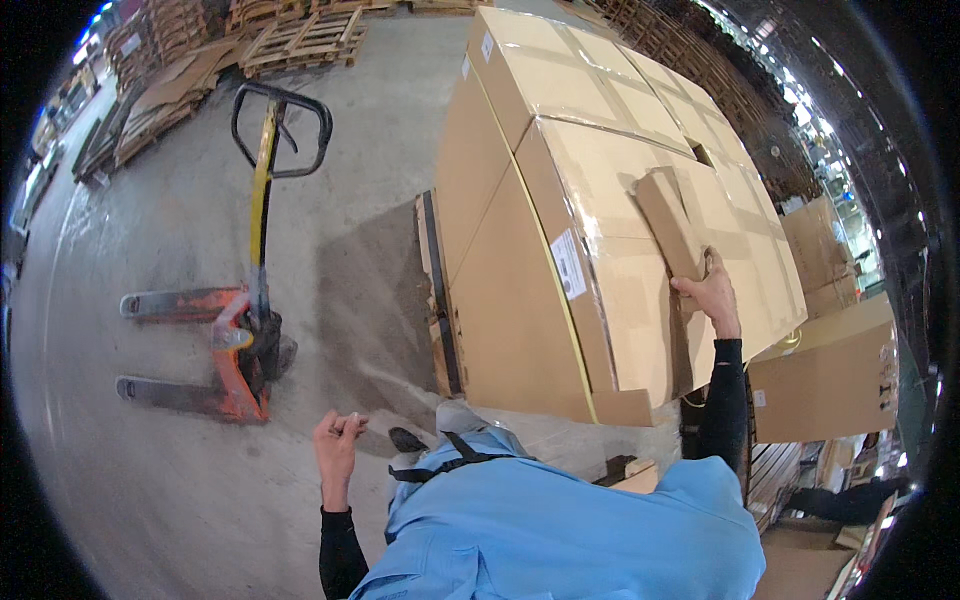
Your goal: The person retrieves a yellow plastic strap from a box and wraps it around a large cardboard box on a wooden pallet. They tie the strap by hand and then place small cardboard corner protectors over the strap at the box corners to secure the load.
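My right hand [712, 292] is raised and grips a long cardboard strip [668, 222] that lies against the top of a large stack of cardboard boxes [560, 200]. The stack stands on a wooden pallet [438, 290]. My left hand [337, 441] hangs low over the concrete floor with the fingers curled around a small thin object; I cannot tell what it is. My blue shirt and black sleeves fill the lower middle of the view.
An orange pallet jack [240, 340] with a yellow and black handle stands on the floor at left. Stacked wooden pallets [300, 40] lie at the far back. More cardboard boxes [830, 380] stand at right.
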